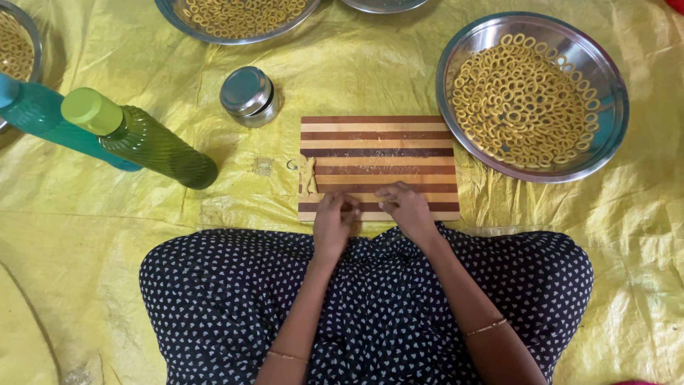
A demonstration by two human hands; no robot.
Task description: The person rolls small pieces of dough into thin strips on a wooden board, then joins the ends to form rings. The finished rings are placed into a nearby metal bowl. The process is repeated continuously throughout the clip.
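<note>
Fingers [350, 208] on striped board [377, 142], beside steel bowl [605, 135] of dough rings [524, 100]

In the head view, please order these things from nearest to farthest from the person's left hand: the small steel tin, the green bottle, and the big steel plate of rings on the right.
Measured from the left hand:
1. Small steel tin, beyond the board's left corner.
2. Green bottle, far left, lying tilted.
3. Big steel plate of rings, far right.

Hands at striped board

Left hand [335, 217] and right hand [405, 207] pressed together on near edge of striped wooden cutting board [377, 146]. Pale dough lump [308, 178] at board's left edge. Round steel tray [611, 121] of yellow dough rings [524, 100] just right.
</note>
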